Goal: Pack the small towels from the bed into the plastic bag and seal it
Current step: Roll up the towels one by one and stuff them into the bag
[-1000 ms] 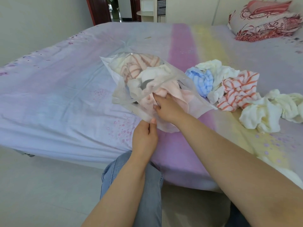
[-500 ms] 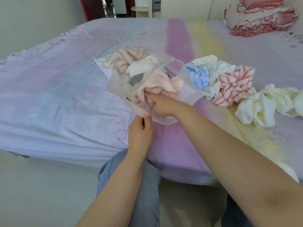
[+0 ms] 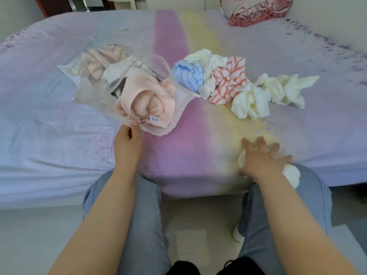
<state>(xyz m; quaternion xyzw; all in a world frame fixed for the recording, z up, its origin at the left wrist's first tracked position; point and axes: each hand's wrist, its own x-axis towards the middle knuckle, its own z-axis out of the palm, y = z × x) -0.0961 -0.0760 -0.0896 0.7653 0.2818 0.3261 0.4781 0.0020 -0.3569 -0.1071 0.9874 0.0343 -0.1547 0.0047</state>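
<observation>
Clear plastic bag (image 3: 95,96), part-filled, lies on the bed (image 3: 198,151); left hand (image 3: 127,147) pinches its mouth. Right hand (image 3: 262,161), fingers spread, reaches a cream towel (image 3: 291,173) at the edge. Loose peach towel (image 3: 151,104) might spill out.

Left hand (image 3: 127,146): forearm extended forward, thumb and fingers pinching the near rim of the clear plastic bag (image 3: 87,92). Right hand (image 3: 263,158): forearm extended forward, palm down, fingers spread and straight, blurred, positioned over a cream-white towel (image 3: 291,174) at the bed edge. Contact cannot be determined.
</observation>
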